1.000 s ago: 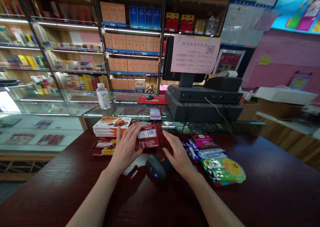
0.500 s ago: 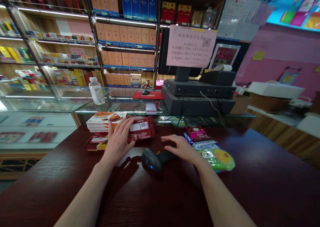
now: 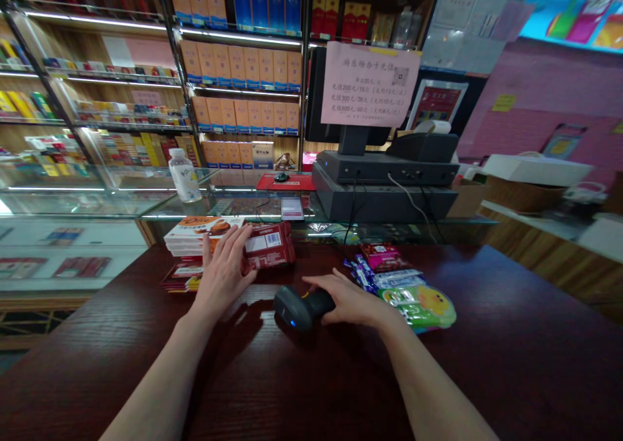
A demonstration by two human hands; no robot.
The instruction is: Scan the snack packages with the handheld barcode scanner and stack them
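On the dark wooden bench (image 3: 516, 369), with the black plastic barcode scanner (image 3: 293, 309) as clock centre and twelve straight ahead, the red cardboard box (image 3: 268, 246) lies at about eleven, under the left hand (image 3: 221, 274). The stack of flat orange-and-white snack boxes (image 3: 202, 232) sits at ten, just beside that box. The right hand (image 3: 348, 301) lies over the scanner's handle at three (its fingers wrap around it). The shiny plastic snack packets (image 3: 389, 275) lie at two and three. Behind the bench, at twelve, stands a glass display counter (image 3: 233, 206), bearing a clear plastic bottle (image 3: 183, 176) at eleven and a black box-shaped till terminal (image 3: 384, 198) at one.
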